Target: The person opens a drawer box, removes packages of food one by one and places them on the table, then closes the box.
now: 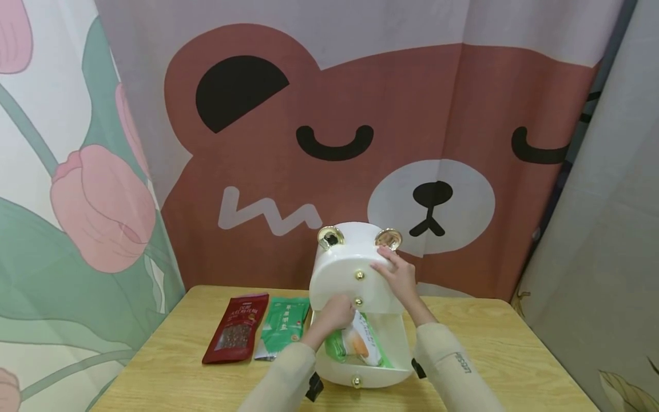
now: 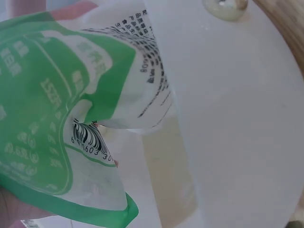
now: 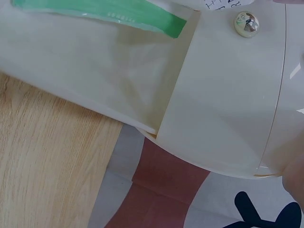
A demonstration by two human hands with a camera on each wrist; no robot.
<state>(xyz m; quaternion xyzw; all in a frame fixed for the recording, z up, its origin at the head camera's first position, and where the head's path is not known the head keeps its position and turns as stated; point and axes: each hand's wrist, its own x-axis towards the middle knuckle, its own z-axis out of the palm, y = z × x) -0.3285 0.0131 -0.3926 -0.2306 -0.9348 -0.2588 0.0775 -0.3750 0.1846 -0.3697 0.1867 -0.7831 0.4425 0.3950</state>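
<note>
A white small drawer cabinet point(image 1: 329, 280) with gold knobs and gold round ears stands on the table. Its bottom drawer point(image 1: 381, 375) is pulled out. My left hand point(image 1: 334, 313), fingers curled, grips a green and white food packet point(image 1: 362, 340) over that drawer; in the left wrist view the packet point(image 2: 33, 109) shows a barcode and hides most of the fingers. With fingers spread, my right hand point(image 1: 400, 277) rests on the cabinet's upper right, beside the right ear point(image 1: 388, 238). In the right wrist view, the packet's green edge point(image 3: 118, 12) lies across the drawer point(image 3: 95, 61).
Left of the cabinet, a dark red packet point(image 1: 238, 327) and a green packet point(image 1: 282, 326) lie on the wooden table point(image 1: 479, 349). A curtain with a bear print point(image 1: 401, 103) hangs behind the table.
</note>
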